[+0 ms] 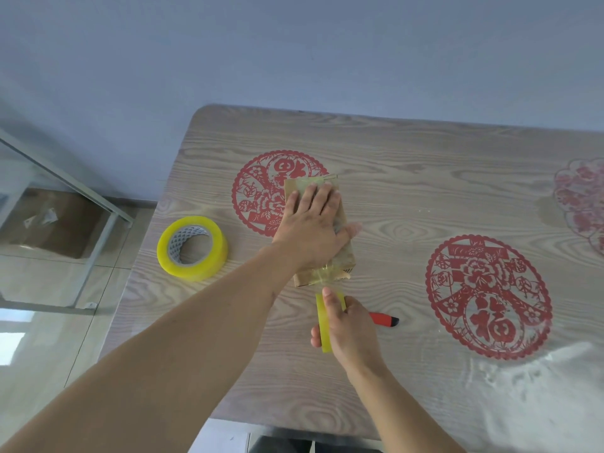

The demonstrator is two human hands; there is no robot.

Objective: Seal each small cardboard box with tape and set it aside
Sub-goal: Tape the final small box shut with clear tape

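Head view: box [322, 237] under flat left hand [310, 230].

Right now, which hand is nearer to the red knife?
Right. The right hand lies just beside the red knife, holding a tape roll. The left hand presses the box farther away.

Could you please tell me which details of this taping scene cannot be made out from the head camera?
- Small brown cardboard box: top seam, hidden under the flat left hand.
- Red-handled cutter: most of it, behind the right hand gripping a second yellow tape roll.
- Pale red paper-cut: cut off by the right edge.
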